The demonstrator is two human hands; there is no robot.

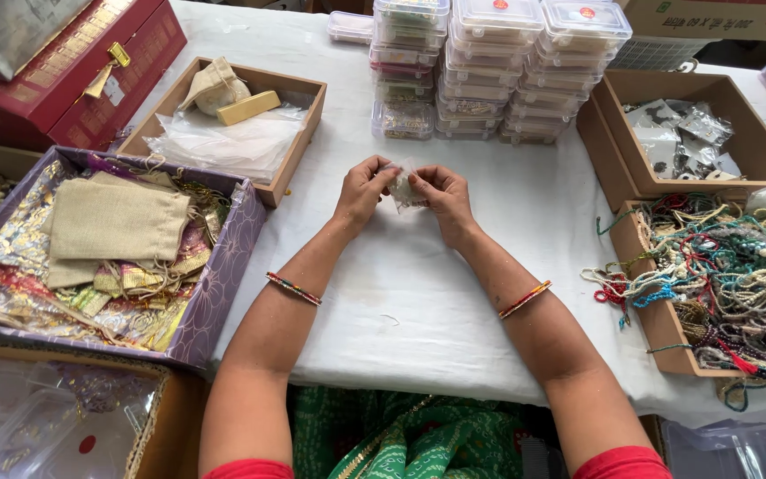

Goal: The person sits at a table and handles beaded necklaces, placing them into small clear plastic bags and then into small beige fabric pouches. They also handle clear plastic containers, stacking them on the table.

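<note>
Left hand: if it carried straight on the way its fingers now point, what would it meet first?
The left hand points inward, so it meets at once the small clear packet it already pinches, with the right hand just behind on the packet's other side. Nothing else lies between them.

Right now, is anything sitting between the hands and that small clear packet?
Nothing visible. Both hands, left and right, already pinch the small clear packet between their fingers, above a bare stretch of the white tablecloth. The stacked clear boxes stand farther back.
</note>
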